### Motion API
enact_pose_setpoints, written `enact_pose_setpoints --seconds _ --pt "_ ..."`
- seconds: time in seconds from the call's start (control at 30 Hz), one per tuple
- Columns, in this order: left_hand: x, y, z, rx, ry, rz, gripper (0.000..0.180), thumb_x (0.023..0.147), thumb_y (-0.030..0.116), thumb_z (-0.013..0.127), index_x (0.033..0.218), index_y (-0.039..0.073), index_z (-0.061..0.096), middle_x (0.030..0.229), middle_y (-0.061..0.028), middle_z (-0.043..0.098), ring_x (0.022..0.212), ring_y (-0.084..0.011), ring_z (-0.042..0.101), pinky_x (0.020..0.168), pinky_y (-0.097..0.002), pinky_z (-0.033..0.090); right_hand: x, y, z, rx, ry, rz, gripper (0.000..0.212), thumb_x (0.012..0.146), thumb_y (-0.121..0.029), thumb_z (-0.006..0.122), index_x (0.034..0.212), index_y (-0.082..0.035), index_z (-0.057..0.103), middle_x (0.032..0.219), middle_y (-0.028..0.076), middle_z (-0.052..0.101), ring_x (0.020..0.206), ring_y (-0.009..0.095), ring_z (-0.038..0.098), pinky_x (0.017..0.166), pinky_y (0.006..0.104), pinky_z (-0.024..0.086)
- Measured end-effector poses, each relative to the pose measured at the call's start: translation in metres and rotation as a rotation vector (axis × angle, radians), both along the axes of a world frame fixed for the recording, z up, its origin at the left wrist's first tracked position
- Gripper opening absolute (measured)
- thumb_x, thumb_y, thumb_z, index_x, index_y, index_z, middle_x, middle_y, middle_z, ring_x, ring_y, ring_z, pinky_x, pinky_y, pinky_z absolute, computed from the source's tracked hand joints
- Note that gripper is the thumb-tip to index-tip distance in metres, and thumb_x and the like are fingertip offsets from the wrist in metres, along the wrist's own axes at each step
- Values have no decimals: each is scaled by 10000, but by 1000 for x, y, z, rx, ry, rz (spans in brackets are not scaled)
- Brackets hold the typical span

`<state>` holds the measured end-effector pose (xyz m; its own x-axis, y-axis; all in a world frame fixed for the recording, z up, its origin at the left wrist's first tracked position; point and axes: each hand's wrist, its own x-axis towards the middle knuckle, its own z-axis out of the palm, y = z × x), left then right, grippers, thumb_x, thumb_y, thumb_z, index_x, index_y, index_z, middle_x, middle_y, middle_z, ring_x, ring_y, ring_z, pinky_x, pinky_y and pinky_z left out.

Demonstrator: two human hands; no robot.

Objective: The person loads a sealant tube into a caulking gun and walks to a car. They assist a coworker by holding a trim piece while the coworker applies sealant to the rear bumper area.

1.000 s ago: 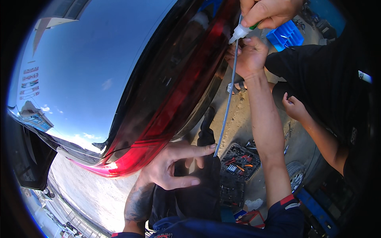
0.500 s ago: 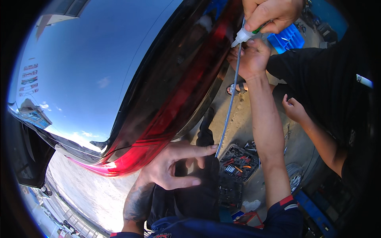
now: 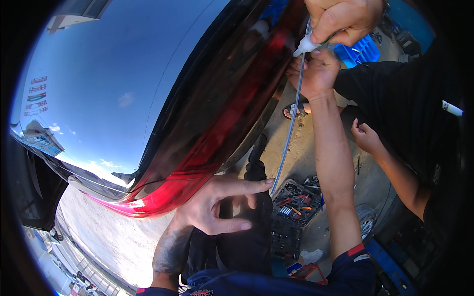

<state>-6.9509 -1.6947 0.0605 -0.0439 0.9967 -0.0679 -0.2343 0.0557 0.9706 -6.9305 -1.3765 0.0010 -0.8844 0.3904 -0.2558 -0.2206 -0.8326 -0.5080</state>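
Note:
Before me a glossy red and black tail light (image 3: pixel 217 133) runs along a car's dark body. A thin, bendy, clear-grey strip (image 3: pixel 291 123) hangs along its right edge. My right hand (image 3: pixel 316 76) is at the strip's upper part, palm towards me, with bent fingers closed at it; the fingertips are partly hidden. Another person's hand (image 3: pixel 345 19) grips a small white squeeze bottle (image 3: pixel 307 45), its nozzle pointing at the light's edge beside my fingers. My left hand (image 3: pixel 212 202) is spread below the light, its index fingertip touching the strip's lower end.
An open tool case (image 3: pixel 296 202) with several tools lies on the ground below. Farther right are a blue plastic organiser (image 3: pixel 359 52) and a wheel (image 3: pixel 365 219). A person in black (image 3: pixel 405 98) stands at the right, one arm (image 3: pixel 395 167) hanging near my forearm.
The other person's hand, the bottle and my right hand have shifted slightly to the right, along with the strip's upper part. My left hand stays nearly where it was.

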Motion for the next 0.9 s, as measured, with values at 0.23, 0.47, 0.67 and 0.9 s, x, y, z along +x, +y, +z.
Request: enact_pose_setpoints --seconds 0.23,0.47,0.67,0.9 --pt "0 1 1 3 -11 5 713 672 136 774 1337 88 521 852 -46 643 638 -113 551 609 -248 470 -1 -1 1 17 -24 -19 157 685 -205 544 749 -62 543 684 47 529 569 150 431 591 290 365" --pt "-3 3 0 8 5 -20 709 679 141 770 1337 70 515 854 -61 645 654 -122 563 608 -247 470 -2 1 -3 -50 27 55 166 676 -219 527 733 -66 555 628 52 514 554 159 428 587 300 361" --pt "-1 2 0 16 -4 -8 707 678 147 770 1334 66 517 856 -63 644 661 -120 560 598 -240 466 -5 -2 -7 -35 -2 -20 184 671 -220 516 757 -66 567 567 42 486 525 156 417 560 294 343" --pt "2 0 -1 12 -28 1 711 677 125 776 1336 72 515 854 -59 641 637 -103 538 596 -235 463 -1 1 -6 -51 45 46 212 676 -211 516 802 -54 584 612 44 512 526 151 421 560 294 357"
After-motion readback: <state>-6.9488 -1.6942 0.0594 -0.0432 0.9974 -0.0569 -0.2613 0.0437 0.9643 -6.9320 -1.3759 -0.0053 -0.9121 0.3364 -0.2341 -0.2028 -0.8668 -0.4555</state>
